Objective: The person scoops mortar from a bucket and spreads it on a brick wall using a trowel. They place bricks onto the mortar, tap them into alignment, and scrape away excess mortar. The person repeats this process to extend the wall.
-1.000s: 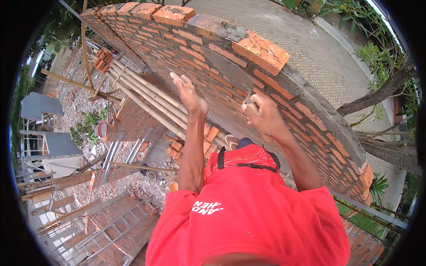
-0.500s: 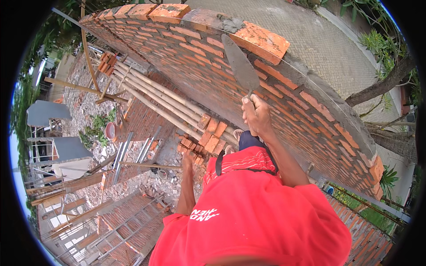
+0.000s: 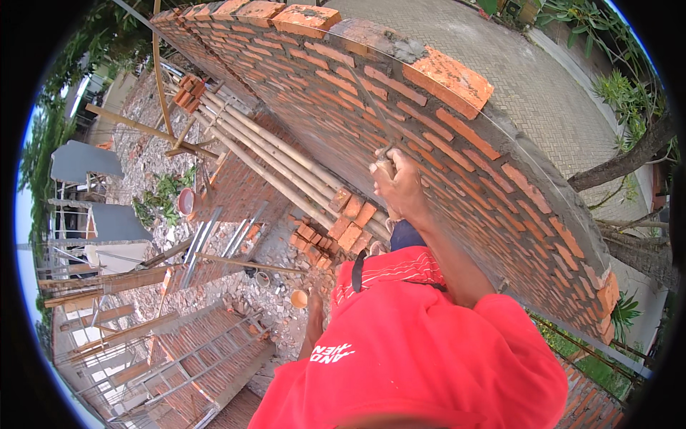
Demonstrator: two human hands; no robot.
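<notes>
My right hand (image 3: 396, 182) grips the handle of a trowel (image 3: 375, 101), whose grey blade is seen almost edge-on, tilted up along the face of a curved brick wall (image 3: 457, 164) close to its top. A row of bricks (image 3: 446, 79) and wet mortar (image 3: 400, 44) lie along that top, with a thin line strung past them. My left hand (image 3: 314, 289) hangs low by my red shirt, above rubble and beside an orange bucket (image 3: 299, 298) seen below; its fingers are too indistinct to read.
Below are bamboo poles (image 3: 264, 161), brick stacks (image 3: 354, 222) near my feet, a red basin (image 3: 186, 201), metal bars (image 3: 200, 243) and broken masonry (image 3: 279, 286). A metal ladder-like frame (image 3: 207, 357) lies lower left. Beyond the wall are paving (image 3: 543, 107) and a tree branch (image 3: 622, 161).
My left hand has dropped from beside the wall to low at my side. The trowel blade first rose upright, then turned edge-on and leaned left as my right hand shifted slightly left.
</notes>
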